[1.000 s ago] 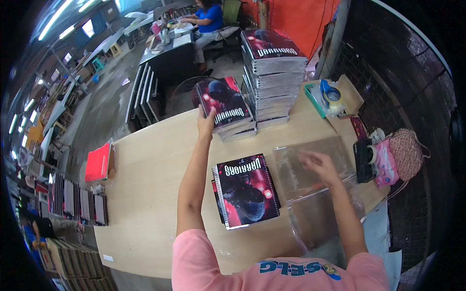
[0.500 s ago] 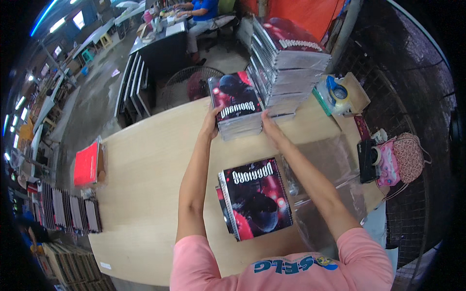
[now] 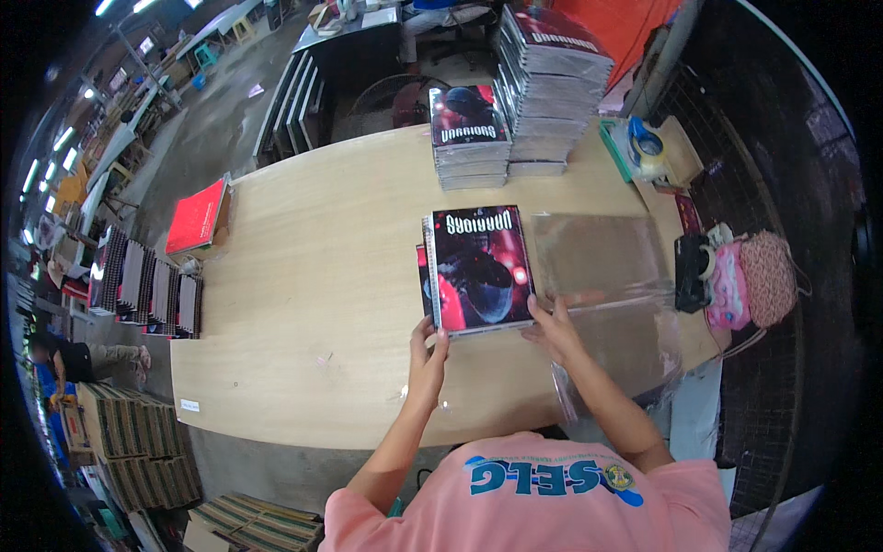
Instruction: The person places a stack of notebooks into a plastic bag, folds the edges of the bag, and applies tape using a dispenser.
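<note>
A spiral notebook (image 3: 483, 262) with a dark red-and-black cover lies on the table in front of me, its wire binding along the left side. The edge of another notebook (image 3: 424, 276) sticks out beneath it on the left. At the near left corner, my left hand (image 3: 426, 368) has its thumb and fingers closed on the notebook. My right hand (image 3: 555, 333) grips the near right corner, thumb against the edge. Clear plastic sleeves (image 3: 602, 258) lie flat just right of the notebook, partly under my right forearm.
Beyond stand a short stack of wrapped notebooks (image 3: 471, 161) and a taller stack (image 3: 552, 101). A tape roll (image 3: 647, 143) sits in a box at the far right, near a pink pouch (image 3: 729, 285). A red packet (image 3: 197, 216) rests on the table's (image 3: 303, 276) left edge.
Both hands have left the short wrapped stack and come back toward me, onto the near corners of the loose notebook. The short stack stays beside the tall one. The view has shifted.
</note>
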Demonstrator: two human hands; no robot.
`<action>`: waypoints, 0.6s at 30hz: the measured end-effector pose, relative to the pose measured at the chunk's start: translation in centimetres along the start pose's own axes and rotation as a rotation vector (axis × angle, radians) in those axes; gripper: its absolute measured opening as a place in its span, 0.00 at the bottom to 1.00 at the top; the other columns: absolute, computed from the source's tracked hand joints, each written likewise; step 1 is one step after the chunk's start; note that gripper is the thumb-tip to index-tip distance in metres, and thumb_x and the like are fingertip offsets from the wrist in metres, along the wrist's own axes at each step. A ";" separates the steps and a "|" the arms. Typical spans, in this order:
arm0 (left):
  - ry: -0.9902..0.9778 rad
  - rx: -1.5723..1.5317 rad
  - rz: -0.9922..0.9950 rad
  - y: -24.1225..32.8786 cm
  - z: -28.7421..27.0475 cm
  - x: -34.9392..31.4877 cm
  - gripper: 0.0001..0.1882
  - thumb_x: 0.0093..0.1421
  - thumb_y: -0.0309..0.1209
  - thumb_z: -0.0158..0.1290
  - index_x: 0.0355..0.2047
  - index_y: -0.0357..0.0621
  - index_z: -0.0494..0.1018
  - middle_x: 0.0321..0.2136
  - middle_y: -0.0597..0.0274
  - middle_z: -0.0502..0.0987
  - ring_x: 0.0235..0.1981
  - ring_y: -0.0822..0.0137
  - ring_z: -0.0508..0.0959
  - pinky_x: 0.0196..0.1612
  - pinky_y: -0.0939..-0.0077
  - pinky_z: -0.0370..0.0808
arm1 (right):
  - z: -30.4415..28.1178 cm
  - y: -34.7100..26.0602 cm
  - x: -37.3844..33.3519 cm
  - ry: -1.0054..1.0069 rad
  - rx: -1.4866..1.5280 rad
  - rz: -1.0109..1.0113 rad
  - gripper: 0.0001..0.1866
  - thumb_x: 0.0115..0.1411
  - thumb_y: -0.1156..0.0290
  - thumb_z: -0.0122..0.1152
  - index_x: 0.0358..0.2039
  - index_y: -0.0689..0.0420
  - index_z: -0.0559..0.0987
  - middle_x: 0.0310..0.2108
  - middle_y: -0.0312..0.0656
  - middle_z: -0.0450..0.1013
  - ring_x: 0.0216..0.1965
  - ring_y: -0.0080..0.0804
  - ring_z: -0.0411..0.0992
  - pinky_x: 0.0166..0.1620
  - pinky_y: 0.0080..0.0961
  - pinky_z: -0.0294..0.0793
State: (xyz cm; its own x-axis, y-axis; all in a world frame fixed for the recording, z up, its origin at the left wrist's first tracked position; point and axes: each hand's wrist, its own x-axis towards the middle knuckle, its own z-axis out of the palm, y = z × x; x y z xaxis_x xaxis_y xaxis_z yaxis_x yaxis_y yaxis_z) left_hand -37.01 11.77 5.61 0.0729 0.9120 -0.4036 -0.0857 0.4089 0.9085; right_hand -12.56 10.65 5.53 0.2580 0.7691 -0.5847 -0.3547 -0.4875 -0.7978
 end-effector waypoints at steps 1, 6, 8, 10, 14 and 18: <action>-0.004 -0.188 -0.073 0.1 0.7 0.3 0.38 0.62 0.45 0.58 0.63 0.41 0.53 0.55 0.55 0.64 0.49 0.61 0.69 0.49 0.69 0.71 | -0.3 1.4 1.7 -0.022 0.084 -0.015 0.50 0.56 0.48 0.68 0.65 0.60 0.48 0.61 0.61 0.56 0.49 0.51 0.71 0.50 0.45 0.75; 0.215 -0.361 -0.136 -0.9 4.2 1.6 0.48 0.52 0.47 0.67 0.61 0.37 0.51 0.46 0.53 0.69 0.37 0.66 0.71 0.35 0.74 0.68 | 0.1 2.7 3.0 0.062 0.177 -0.041 0.53 0.54 0.53 0.71 0.66 0.59 0.44 0.62 0.60 0.54 0.53 0.54 0.68 0.50 0.57 0.73; 0.220 -0.331 -0.118 -0.3 4.0 0.0 0.48 0.51 0.47 0.68 0.61 0.37 0.51 0.44 0.55 0.69 0.35 0.66 0.72 0.32 0.74 0.67 | 0.3 0.5 -0.9 0.031 0.180 -0.043 0.49 0.54 0.54 0.71 0.64 0.60 0.50 0.61 0.59 0.56 0.54 0.53 0.68 0.49 0.57 0.74; 0.211 -0.337 -0.132 1.5 4.2 -2.7 0.48 0.52 0.43 0.68 0.60 0.33 0.50 0.34 0.61 0.71 0.25 0.76 0.67 0.25 0.81 0.63 | -0.4 -2.1 -4.1 -0.111 0.174 0.050 0.43 0.54 0.56 0.71 0.61 0.62 0.57 0.57 0.56 0.62 0.53 0.49 0.69 0.47 0.55 0.75; 0.017 -0.059 -0.005 -0.4 3.5 -4.5 0.53 0.49 0.43 0.70 0.62 0.31 0.48 0.42 0.54 0.70 0.37 0.68 0.71 0.34 0.76 0.70 | -3.1 -1.6 -2.0 -0.400 0.225 0.148 0.27 0.55 0.61 0.69 0.50 0.62 0.73 0.45 0.47 0.75 0.44 0.37 0.76 0.45 0.40 0.79; 0.019 0.551 0.753 1.6 3.4 -5.2 0.64 0.37 0.46 0.75 0.65 0.34 0.46 0.56 0.43 0.60 0.56 0.52 0.64 0.53 0.62 0.70 | -5.8 -2.0 -3.6 -0.461 0.445 0.061 0.18 0.58 0.64 0.65 0.45 0.62 0.77 0.38 0.42 0.79 0.36 0.32 0.80 0.44 0.30 0.80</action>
State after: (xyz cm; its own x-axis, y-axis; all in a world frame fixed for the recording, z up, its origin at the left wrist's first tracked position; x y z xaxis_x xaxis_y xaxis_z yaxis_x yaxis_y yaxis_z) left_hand -34.11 7.58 9.54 0.1733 0.9329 0.3158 0.3796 -0.3591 0.8526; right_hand -7.52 6.47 8.35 -0.1518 0.8925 -0.4247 -0.7208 -0.3940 -0.5703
